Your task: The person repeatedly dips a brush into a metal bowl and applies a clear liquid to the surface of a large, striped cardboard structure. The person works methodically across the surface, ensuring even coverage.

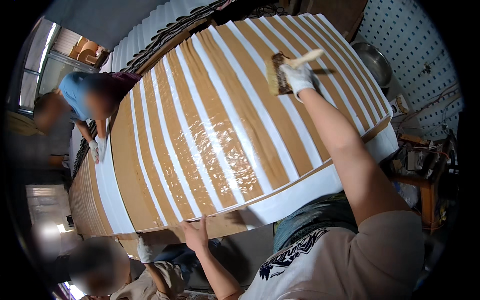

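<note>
In my right hand [299,79], which wears a white glove, is a wide brush [279,76] with a pale wooden handle and dark-stained bristles. The bristles rest on a long brown sheet [280,165] crossed by many white strips [235,110], toward its far right. My bare left hand [196,235] is at the near edge of the sheet, thumb and fingers apart, fingertips touching the edge. A wet, shiny film covers the middle of the sheet. Along the near edge hangs a white border [300,197].
A person in a blue top [80,92] leans over the far left, gloved hands on a wide white strip [112,190]. Another person's gloved hand [145,250] holds the near edge. A metal bowl [374,64] stands at the right. Stacked white corrugated sheets [150,35] lie behind.
</note>
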Motion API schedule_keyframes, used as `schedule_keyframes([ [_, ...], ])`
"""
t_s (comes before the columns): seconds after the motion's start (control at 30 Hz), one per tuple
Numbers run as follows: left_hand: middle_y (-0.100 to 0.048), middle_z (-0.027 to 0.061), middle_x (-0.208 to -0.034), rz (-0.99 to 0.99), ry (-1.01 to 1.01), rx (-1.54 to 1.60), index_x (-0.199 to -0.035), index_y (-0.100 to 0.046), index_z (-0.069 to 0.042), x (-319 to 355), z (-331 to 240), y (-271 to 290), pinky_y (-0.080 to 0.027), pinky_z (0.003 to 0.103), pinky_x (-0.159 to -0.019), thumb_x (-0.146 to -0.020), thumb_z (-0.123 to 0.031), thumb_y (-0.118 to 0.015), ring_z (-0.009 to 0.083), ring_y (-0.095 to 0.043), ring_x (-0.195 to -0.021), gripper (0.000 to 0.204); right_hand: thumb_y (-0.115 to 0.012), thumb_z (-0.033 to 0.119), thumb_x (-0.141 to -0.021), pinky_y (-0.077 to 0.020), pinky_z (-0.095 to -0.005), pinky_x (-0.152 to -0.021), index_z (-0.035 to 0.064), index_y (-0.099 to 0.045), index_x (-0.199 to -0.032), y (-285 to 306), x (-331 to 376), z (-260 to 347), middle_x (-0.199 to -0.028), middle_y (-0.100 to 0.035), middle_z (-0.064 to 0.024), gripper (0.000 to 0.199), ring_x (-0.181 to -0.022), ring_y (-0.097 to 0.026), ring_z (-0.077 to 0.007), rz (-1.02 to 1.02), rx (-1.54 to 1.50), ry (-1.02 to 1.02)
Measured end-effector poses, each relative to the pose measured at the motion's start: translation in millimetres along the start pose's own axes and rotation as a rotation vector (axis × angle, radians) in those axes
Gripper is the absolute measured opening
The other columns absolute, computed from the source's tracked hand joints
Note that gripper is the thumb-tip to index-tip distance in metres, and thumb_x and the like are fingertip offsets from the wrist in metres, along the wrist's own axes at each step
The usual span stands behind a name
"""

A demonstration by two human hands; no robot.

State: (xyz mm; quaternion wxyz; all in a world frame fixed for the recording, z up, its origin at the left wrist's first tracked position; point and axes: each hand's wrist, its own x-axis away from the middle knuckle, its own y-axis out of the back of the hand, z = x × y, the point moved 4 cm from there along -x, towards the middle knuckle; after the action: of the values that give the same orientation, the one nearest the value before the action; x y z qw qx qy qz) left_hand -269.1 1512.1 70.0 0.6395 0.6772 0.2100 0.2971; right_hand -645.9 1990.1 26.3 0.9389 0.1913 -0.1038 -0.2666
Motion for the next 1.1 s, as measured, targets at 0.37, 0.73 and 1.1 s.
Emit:
schedule_keyframes([
  [0.37, -0.061, 0.0146, -0.102, 0.004, -0.813, 0.497, -0.127, -0.062, -0.006, 182, -384, -32, -0.051, 0.04, -0.076, -0.085, -0.01, -0.071, 0.0305, -0.059, -0.085, 0.043, -0.074, 0.022, -0.088, -0.055, -0.0318, -0.084, 0.0014, -0.068, -0.115, 183, -68, -190, -0.103, -0.072, -0.0079, 0.034, -0.093, -0.067, -0.0166, 0.183, -0.405, -0.191],
  [0.73, -0.061, 0.0121, -0.091, 0.109, -1.058, 0.263, -0.102, -0.064, -0.006, 229, -647, -147, -0.05, 0.043, -0.075, -0.088, -0.008, -0.065, 0.0321, -0.059, -0.084, 0.014, -0.069, 0.024, -0.091, -0.0514, -0.0303, -0.085, -0.0004, -0.068, -0.117, 386, -249, -346, -0.104, -0.071, -0.0054, 0.035, -0.094, -0.064, -0.0127, -0.07, -0.607, -0.203],
  [1.1, -0.052, 0.0203, -0.099, -0.083, -0.95, -0.113, -0.099, -0.056, -0.002, 250, -685, -198, -0.042, 0.052, -0.082, -0.083, -0.02, -0.063, 0.0416, -0.051, -0.095, 0.025, -0.063, 0.045, -0.087, -0.0503, -0.037, -0.095, 0.0027, -0.071, -0.11, 445, -477, -491, -0.11, -0.072, -0.0169, 0.049, -0.106, -0.067, -0.0297, -0.227, 0.334, -0.303],
])
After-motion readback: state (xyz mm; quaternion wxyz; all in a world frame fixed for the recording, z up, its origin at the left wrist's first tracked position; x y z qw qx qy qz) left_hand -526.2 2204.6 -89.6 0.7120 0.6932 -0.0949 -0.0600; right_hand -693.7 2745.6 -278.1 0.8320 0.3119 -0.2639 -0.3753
